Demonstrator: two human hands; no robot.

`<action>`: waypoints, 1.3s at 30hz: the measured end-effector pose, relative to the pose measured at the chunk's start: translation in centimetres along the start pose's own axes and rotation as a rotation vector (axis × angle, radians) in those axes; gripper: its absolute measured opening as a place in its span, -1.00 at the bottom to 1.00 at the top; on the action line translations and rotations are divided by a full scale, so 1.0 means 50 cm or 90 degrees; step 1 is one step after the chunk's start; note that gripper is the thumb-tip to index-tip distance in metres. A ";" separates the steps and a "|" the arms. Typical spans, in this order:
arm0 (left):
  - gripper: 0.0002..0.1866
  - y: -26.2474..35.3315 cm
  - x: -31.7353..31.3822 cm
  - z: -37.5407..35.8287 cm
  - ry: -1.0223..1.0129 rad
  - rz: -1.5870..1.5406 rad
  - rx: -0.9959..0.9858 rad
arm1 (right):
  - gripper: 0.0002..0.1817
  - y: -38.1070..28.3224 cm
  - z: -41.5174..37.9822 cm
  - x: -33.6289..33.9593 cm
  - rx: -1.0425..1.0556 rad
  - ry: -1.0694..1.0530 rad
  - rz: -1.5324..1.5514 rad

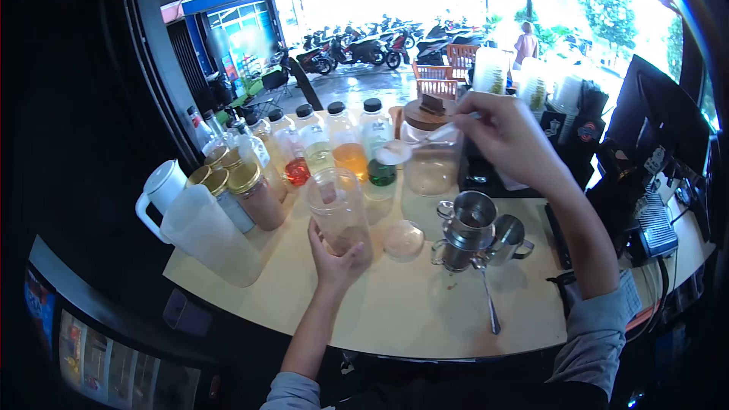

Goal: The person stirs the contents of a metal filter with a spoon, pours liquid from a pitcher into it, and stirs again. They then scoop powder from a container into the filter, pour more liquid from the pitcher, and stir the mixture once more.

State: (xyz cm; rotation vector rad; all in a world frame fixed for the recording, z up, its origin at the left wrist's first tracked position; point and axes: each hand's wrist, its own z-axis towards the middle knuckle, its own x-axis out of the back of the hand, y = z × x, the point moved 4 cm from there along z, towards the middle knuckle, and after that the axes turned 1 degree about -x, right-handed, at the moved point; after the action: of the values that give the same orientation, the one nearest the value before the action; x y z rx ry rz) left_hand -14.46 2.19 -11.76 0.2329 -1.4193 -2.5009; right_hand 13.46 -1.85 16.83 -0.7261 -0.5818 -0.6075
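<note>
My left hand (335,262) is wrapped around a tall clear plastic container (339,205), steadying it near the table's middle. Raised to the right, my right hand (497,137) pinches the handle of a spoon (440,134). White stuff sits in its bowl, up and to the right of the container's open mouth. A round clear lid (403,240) lies on the table beside the container. To the right stand stacked metal coffee drippers (467,220), a metal cup (507,240) and a metal spoon (488,300). A wooden-lidded glass jar (431,167) is behind.
Several bottles of coloured syrup (350,148) line the back of the table (410,319). Gold-lidded jars (257,193) and a frosted pitcher (209,231) stand left. Stacked plastic cups (492,72) and a dark monitor (642,118) are on the right. A person (525,44) is outside near parked motorbikes.
</note>
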 end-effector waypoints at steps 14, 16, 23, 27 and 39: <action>0.21 0.066 0.005 -0.007 0.018 0.322 -0.113 | -0.78 -0.044 0.119 -0.357 0.167 -0.319 -0.094; 0.19 0.063 0.007 -0.006 0.020 0.311 -0.121 | -0.76 -0.044 0.114 -0.350 0.177 -0.319 -0.084; 0.02 0.077 0.006 -0.011 0.040 0.044 -0.118 | -0.79 -0.013 0.046 -0.219 0.168 -0.152 -0.049; -0.14 0.070 0.025 -0.027 0.125 0.022 -0.172 | -0.87 0.030 -0.053 -0.093 0.203 0.026 -0.011; -0.35 0.232 -0.238 -0.061 -0.128 0.042 -0.414 | -0.74 0.381 -0.394 -0.071 -0.186 0.224 -0.050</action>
State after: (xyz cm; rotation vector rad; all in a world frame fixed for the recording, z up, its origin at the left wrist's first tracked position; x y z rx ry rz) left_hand -0.66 -2.45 -3.19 -0.1909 -0.5855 -2.8234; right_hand 29.34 -4.09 -5.70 -0.8491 -0.1971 -0.8827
